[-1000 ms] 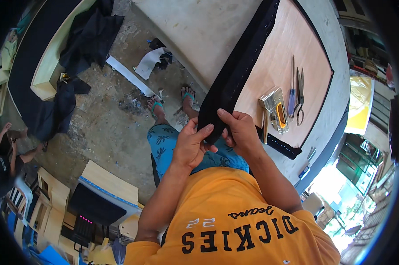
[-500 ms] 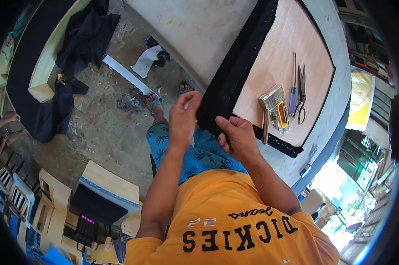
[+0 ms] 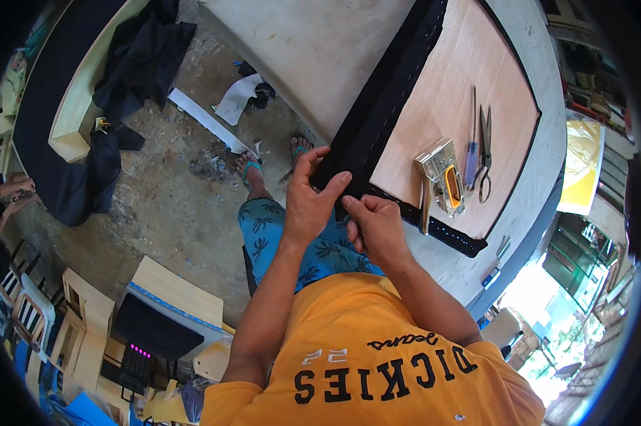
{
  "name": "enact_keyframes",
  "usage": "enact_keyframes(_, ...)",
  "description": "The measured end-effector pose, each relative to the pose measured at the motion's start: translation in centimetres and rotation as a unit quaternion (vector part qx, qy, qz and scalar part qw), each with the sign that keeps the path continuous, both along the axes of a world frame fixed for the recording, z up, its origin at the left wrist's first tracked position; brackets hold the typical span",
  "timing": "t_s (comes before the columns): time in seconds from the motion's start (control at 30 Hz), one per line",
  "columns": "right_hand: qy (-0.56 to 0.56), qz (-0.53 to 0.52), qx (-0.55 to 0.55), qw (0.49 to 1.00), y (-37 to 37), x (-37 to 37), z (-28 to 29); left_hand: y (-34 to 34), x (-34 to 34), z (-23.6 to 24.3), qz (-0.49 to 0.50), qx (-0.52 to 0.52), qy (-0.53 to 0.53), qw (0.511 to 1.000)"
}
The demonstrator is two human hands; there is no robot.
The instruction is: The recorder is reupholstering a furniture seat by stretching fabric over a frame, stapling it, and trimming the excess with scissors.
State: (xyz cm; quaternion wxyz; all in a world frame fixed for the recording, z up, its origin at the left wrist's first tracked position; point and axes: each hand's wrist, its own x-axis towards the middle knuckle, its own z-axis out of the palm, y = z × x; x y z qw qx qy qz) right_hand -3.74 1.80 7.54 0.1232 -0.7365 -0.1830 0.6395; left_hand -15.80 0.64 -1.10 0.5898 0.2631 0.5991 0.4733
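Note:
A plywood panel lies with its bare face up, and black fabric is folded over its edges, with a line of staples along the fold. My left hand is closed on the fabric at the near left corner, its thumb on top. Beside it, my right hand pinches the fabric's near edge between thumb and curled fingers. On the plywood rest a metal staple gun, a screwdriver with a translucent blue handle, and black scissors.
The panel sits on a pale grey worktop. A curved wooden frame with black fabric stands at far left, near another person's hands. White strips lie on the concrete floor. A blue-handled tool rests near the worktop's right edge.
My left hand has moved from beside the fabric corner onto it, thumb over the top. My right hand has shifted slightly left and nearer to me along the edge.

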Motion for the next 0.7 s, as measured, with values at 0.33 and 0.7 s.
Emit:
enact_keyframes(0.33,0.027,-0.027,0.004,0.999,-0.4,0.5,-0.4,-2.1,-0.8,2.1,0.069,-0.136,-0.149,0.977)
enact_keyframes(0.7,0.081,-0.069,0.004,0.994,-0.3,0.8,-0.4,-3.8,-1.9,2.7,0.089,-0.148,-0.263,0.949)
